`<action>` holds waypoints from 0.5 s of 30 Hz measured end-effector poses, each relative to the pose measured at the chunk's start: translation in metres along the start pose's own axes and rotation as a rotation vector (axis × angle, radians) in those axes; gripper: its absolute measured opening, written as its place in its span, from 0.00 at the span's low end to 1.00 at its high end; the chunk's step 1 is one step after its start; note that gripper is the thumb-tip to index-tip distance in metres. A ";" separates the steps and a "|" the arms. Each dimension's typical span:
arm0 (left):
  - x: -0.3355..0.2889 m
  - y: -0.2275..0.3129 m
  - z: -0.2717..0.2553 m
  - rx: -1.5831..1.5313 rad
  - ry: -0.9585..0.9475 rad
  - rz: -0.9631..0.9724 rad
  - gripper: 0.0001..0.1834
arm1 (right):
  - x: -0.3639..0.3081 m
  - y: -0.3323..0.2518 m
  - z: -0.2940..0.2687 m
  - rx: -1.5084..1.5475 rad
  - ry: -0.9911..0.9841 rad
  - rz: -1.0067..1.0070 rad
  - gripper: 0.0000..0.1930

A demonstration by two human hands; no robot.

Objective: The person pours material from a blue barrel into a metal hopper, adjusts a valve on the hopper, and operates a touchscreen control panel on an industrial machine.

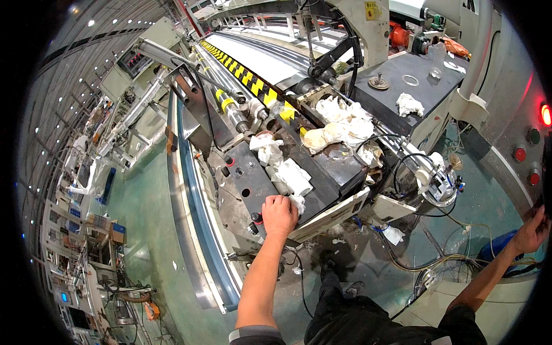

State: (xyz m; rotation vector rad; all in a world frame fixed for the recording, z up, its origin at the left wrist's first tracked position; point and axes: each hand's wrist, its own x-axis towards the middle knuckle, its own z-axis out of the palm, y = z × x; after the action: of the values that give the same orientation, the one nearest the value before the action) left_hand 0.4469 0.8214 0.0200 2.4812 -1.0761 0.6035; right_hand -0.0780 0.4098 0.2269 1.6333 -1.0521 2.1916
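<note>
My left hand (280,216) rests on the near edge of a black machine top (253,178), its fingers bent and close together. Whatever may lie under those fingers is hidden. A black knob with a red base (256,218) is just left of it. White crumpled rags (269,150) and a white roll (294,177) lie on the machine top beyond the hand. Out at the far right, my right hand (532,232) is raised at the lower part of a grey control panel (506,155). Dark shadow at the picture's rim hides its fingertips and what they touch.
The panel carries a lit red lamp (545,115) and red buttons (520,154). Long rollers (221,86) run away beside a yellow-black striped bar (247,80). A dark table (397,86) holds a rag and metal parts. Hoses and cables (425,265) cross the floor.
</note>
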 end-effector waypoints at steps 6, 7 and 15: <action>0.000 0.003 -0.003 0.020 -0.040 -0.028 0.06 | -0.005 0.015 -0.002 0.032 0.025 0.030 0.16; 0.001 0.004 -0.004 0.019 -0.039 -0.029 0.06 | -0.004 0.016 -0.003 0.005 0.030 0.036 0.16; 0.000 0.001 -0.003 -0.001 -0.020 -0.015 0.06 | -0.005 0.009 -0.002 -0.020 0.010 -0.018 0.15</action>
State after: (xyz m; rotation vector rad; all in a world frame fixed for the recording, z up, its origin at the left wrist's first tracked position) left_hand 0.4455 0.8222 0.0231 2.4971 -1.0638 0.5741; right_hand -0.0826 0.4056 0.2182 1.6151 -1.0498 2.1685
